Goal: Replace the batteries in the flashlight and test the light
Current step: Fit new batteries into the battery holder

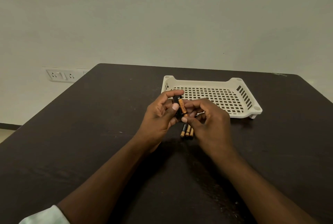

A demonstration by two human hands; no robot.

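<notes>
My left hand (pixel 159 115) grips a small black battery holder (pixel 177 106), held upright between thumb and forefinger above the table. My right hand (pixel 207 115) pinches a copper-and-black battery (pixel 182 108) by its lower end and holds it against the holder's side. Whether the battery sits in a slot I cannot tell. Three more batteries (pixel 187 130) lie side by side on the dark table just under my right fingers. No flashlight body is visible; my hands may hide it.
A white perforated plastic tray (pixel 234 114) stands on the dark table (pixel 90 133) just behind my hands, to the right. A wall socket panel (pixel 61 75) sits on the wall at the far left, beyond the table's edge.
</notes>
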